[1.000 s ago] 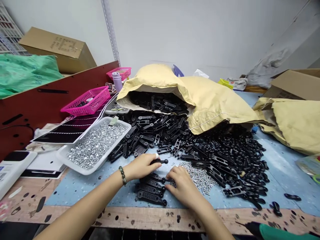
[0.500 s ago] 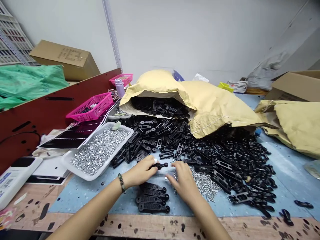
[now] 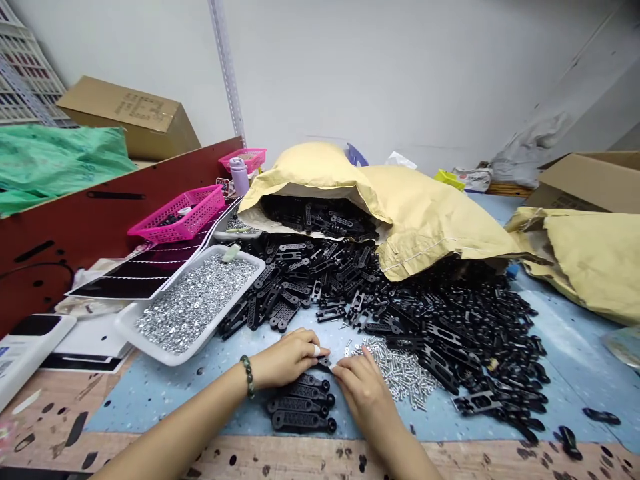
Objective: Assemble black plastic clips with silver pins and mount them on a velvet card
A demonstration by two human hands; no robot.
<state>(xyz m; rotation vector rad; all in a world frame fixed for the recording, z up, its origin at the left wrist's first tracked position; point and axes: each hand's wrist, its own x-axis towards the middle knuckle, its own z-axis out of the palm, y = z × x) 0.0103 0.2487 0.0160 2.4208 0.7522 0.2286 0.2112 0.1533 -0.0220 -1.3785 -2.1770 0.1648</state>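
Observation:
My left hand (image 3: 290, 359), a bracelet on its wrist and a white wrap on one finger, is closed on a black plastic arm (image 3: 325, 365). My right hand (image 3: 365, 387) meets it from the other side, thumb and fingertips pinched at the part's end, which they hide. Just below my left hand, several matching black arms with round ends (image 3: 303, 421) lie in a neat row on the blue mat (image 3: 220, 407). To the right of my right hand spreads a heap of small silver screws (image 3: 407, 377).
Behind the hands lies a wide pile of loose black parts (image 3: 450, 327), below an open yellow sack (image 3: 320, 163). A white tray of silver nuts (image 3: 173, 360) stands at left, near a pink basket (image 3: 180, 227). Another yellow sack (image 3: 595, 260) lies at right.
My left hand has come down and nearer with the black arm, to the back of the row. My right hand has closed in, its fingertips now at the part's end.

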